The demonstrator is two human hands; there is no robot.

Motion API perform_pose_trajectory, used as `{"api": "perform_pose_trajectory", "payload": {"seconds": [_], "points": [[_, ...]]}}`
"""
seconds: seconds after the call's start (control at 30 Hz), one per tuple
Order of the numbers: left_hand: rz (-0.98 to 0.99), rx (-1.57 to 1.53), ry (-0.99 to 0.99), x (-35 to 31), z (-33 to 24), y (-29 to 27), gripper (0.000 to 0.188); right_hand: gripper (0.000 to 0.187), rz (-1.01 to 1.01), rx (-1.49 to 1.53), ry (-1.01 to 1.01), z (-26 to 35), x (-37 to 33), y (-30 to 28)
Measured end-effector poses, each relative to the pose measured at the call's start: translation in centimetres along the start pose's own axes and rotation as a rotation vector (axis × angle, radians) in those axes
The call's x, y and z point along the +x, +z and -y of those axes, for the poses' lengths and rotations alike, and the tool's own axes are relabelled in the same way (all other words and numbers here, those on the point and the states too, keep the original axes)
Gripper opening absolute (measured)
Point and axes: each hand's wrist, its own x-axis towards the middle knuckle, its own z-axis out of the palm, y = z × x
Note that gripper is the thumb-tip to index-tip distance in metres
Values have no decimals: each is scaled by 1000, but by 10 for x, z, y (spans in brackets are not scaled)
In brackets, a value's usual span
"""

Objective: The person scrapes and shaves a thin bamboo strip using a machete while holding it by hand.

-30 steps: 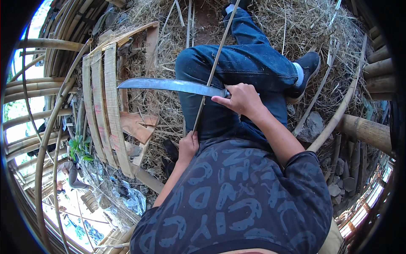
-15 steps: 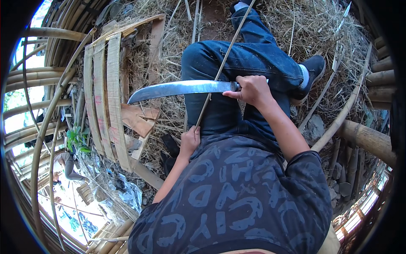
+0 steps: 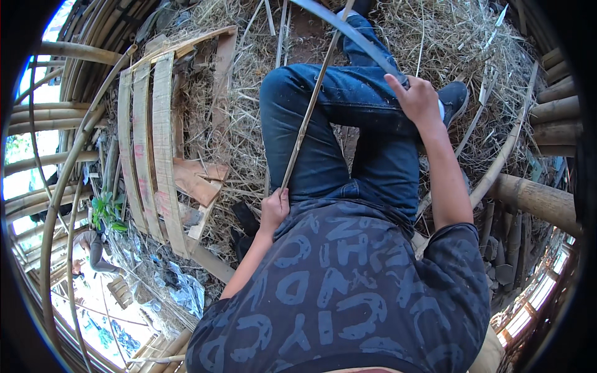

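Strip (image 3: 309,109): thin bamboo, long, runs from left hand up across left thigh toward top of frame, slightly tilted right; far end passes out of view at top edge near blade.

Left hand (image 3: 274,210): clenched round strip's lower end, sits at lap level just beside jeans (image 3: 348,137), knuckles outward.

Right hand (image 3: 415,102): raised, arm extended fwd, fist closed on handle of knife (image 3: 348,31). Blade long, curved, grey; arcs up-left from fist to top edge, crosses strip's line near top. Whether blade touches strip: cannot tell.

Person seated, knees bent, dark shirt w/ pale lettering fills lower centre. Shoe (image 3: 453,96) just behind right hand, on straw.

Ground: dry straw (image 3: 435,37) & bamboo shavings all round legs, patch of bare red earth at top centre.

Left of legs: frame (image 3: 146,149) of flat bamboo slats, lying on straw, long side running top to bottom. Wood offcuts (image 3: 199,180) just beside its lower right.

Right side: thick bamboo poles (image 3: 535,196), one angling in near right elbow, others stacked at rim.

Far left rim: curved bamboo rails, bright daylight beyond, green plant (image 3: 107,211) near slats' foot.
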Motion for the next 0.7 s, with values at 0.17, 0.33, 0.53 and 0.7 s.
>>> {"api": "perform_pose_trajectory", "payload": {"seconds": [0.17,0.33,0.53,0.7], "points": [[16,5,-9,0,-5,-2,28,75,173,78,-171,44,-22,16],[32,-17,-83,1,-10,-5,23,73,313,-6,-448,82,-30,44],[44,-14,-95,0,-1,-3,27,78,314,-96,-498,77,-7,35],[105,-46,-183,5,-4,-4,28,77,209,-124,-576,59,12,36]]}}
